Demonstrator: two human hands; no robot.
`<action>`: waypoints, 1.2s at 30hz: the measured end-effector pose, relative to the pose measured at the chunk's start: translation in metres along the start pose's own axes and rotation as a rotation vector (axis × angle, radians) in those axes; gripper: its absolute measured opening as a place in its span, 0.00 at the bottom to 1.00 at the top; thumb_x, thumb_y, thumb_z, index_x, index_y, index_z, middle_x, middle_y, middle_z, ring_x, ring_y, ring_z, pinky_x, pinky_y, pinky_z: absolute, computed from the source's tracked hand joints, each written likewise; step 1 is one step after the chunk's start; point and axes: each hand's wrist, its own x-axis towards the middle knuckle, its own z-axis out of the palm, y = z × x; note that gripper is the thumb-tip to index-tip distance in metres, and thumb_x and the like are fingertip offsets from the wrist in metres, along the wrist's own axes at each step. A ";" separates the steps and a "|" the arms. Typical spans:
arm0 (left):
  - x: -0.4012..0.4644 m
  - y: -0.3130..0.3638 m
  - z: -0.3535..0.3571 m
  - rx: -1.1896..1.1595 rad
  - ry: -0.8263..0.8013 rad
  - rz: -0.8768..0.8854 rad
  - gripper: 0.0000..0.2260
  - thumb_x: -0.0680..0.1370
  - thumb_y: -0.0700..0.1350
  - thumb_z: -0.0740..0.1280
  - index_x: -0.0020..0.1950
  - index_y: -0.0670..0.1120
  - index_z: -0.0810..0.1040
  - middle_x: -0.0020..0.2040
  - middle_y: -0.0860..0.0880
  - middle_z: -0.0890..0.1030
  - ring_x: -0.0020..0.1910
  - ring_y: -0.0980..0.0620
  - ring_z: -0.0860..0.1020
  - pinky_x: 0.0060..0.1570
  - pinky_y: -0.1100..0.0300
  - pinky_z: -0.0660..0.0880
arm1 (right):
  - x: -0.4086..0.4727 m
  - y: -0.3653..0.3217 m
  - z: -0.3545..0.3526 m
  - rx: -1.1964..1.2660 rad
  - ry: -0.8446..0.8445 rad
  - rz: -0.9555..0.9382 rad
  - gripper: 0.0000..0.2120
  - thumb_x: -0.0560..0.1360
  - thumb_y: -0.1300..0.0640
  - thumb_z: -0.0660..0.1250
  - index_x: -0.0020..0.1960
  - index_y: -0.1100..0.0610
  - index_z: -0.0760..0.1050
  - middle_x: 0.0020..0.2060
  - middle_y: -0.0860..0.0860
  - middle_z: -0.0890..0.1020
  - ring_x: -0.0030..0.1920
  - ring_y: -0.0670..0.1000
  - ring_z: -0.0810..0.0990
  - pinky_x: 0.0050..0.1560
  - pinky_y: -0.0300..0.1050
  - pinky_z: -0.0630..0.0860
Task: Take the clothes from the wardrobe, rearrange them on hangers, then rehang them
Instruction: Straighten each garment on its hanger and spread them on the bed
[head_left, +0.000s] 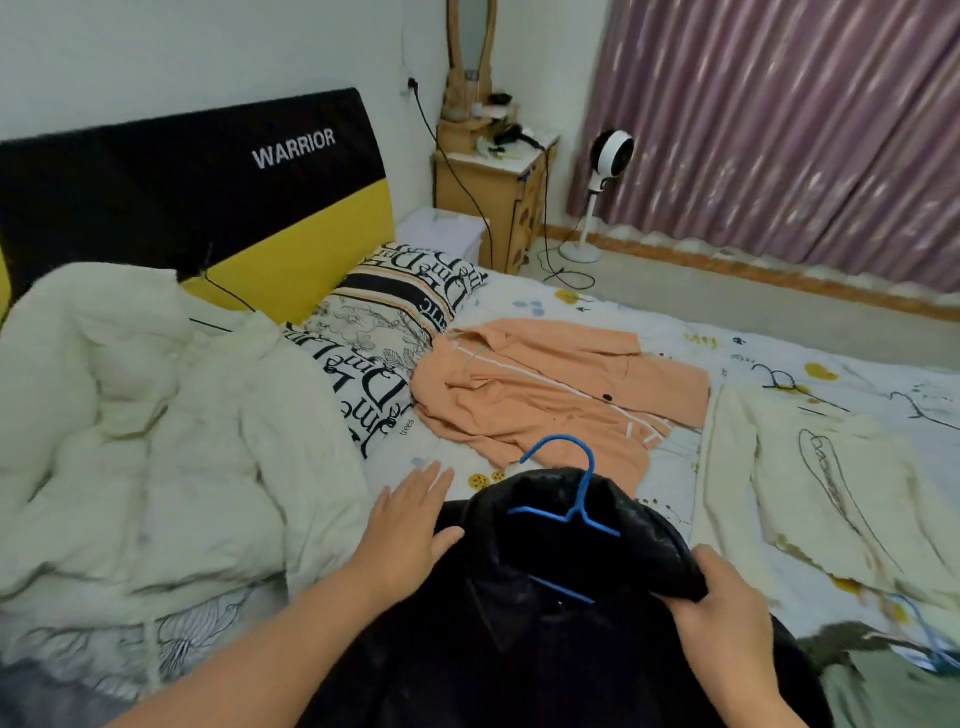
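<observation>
A black jacket (545, 639) lies on the bed in front of me with a blue hanger (571, 512) inside its collar, hook pointing away. My left hand (410, 519) lies flat with straight fingers on the jacket's left shoulder. My right hand (727, 597) grips the collar edge at the right shoulder. Beyond them an orange garment (545, 395) lies crumpled on the sheet. A cream embroidered garment (810, 483) is spread flat to the right.
A white duvet (130, 441) is heaped at the left beside patterned pillows (384, 338). A nightstand (493, 182), a white fan (610, 150) and purple curtains (779, 130) stand beyond the bed. More clothes and another blue hanger (914, 639) lie at the lower right.
</observation>
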 end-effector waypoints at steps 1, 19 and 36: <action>-0.008 0.001 -0.012 -0.027 -0.018 0.034 0.24 0.81 0.56 0.54 0.75 0.50 0.55 0.76 0.50 0.57 0.76 0.51 0.52 0.74 0.50 0.47 | -0.009 -0.010 -0.009 0.028 0.010 -0.007 0.13 0.66 0.57 0.75 0.33 0.54 0.70 0.26 0.52 0.75 0.32 0.52 0.74 0.34 0.46 0.67; -0.215 -0.043 -0.242 -0.104 0.627 0.115 0.22 0.72 0.54 0.70 0.25 0.51 0.62 0.22 0.55 0.65 0.25 0.55 0.66 0.27 0.64 0.58 | -0.113 -0.231 -0.100 0.124 -0.090 -0.537 0.20 0.60 0.61 0.79 0.38 0.44 0.72 0.34 0.37 0.77 0.36 0.33 0.74 0.35 0.27 0.68; -0.169 -0.113 -0.394 0.229 1.034 -0.107 0.22 0.70 0.58 0.63 0.28 0.41 0.69 0.23 0.46 0.69 0.29 0.43 0.70 0.32 0.56 0.64 | 0.045 -0.274 0.041 0.456 -0.741 -0.243 0.21 0.72 0.55 0.71 0.61 0.46 0.67 0.53 0.40 0.74 0.51 0.41 0.74 0.47 0.39 0.69</action>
